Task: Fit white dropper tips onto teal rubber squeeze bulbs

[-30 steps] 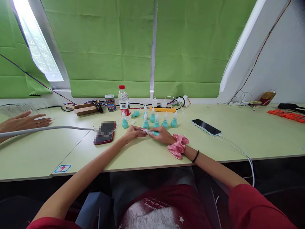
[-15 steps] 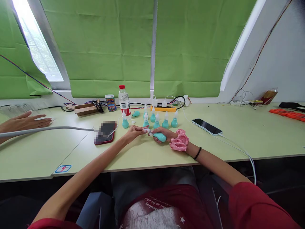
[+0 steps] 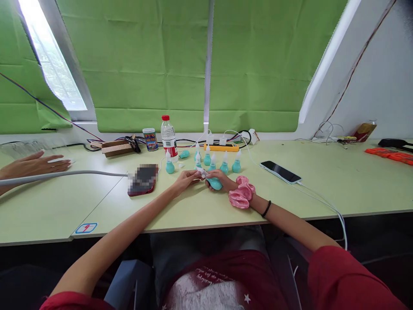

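Centre of the frame: the right hand (image 3: 221, 177), fingers curled, is closed round a teal, rounded bulb (image 3: 215, 184), tilted, with its white end towards the left. The left hand (image 3: 185, 180), fingertips drawn together, pinches a small whitish plastic nozzle (image 3: 202, 172) at that end. Just above in the frame, teal bulbs with pointed whitish tips (image 3: 236, 166) stand upright on the pale yellow-green bench (image 3: 180, 211).
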Action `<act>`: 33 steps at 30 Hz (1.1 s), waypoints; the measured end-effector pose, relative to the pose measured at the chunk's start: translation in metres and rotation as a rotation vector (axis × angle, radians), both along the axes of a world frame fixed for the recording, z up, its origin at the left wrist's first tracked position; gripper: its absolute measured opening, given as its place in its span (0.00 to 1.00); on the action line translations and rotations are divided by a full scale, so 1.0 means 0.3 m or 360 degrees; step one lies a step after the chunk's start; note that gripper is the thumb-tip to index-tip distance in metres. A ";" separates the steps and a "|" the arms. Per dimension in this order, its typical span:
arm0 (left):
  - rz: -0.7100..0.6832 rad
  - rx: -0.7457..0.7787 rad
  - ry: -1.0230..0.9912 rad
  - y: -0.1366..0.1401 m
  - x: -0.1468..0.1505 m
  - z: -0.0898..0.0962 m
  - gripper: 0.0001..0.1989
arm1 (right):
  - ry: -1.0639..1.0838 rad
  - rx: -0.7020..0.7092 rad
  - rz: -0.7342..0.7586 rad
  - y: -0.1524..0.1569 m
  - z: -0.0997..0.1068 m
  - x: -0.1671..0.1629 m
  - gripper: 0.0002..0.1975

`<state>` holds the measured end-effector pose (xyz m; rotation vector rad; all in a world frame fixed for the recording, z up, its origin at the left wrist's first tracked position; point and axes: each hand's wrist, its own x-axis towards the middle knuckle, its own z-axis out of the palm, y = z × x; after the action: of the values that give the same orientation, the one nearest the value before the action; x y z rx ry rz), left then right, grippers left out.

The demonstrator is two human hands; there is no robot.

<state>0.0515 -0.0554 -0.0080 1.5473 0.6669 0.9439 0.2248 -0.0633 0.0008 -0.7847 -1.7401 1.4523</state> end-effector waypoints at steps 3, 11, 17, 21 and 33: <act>0.0042 0.0057 -0.0014 -0.014 -0.012 0.030 0.20 | -0.0112 0.0462 -0.0294 0.007 -0.015 -0.002 0.13; 0.0624 0.0468 -0.0123 0.010 -0.057 0.100 0.22 | -0.0558 0.1376 -0.1198 0.023 -0.012 0.022 0.19; 0.1102 0.0804 0.0183 0.073 -0.067 0.037 0.22 | -0.1065 0.1425 -0.1284 0.031 -0.009 0.023 0.23; 0.1236 0.0878 0.0531 0.101 -0.086 0.008 0.23 | -0.1239 0.1376 -0.1179 0.032 -0.018 0.016 0.22; 0.1172 0.0870 0.0855 0.137 -0.104 -0.039 0.18 | -0.1403 0.1329 -0.0984 0.051 -0.045 0.023 0.21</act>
<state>0.0202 -0.0144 -0.0197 2.1206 1.5247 1.3312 0.2317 -0.0479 -0.0126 -1.3895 -2.1487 -0.1357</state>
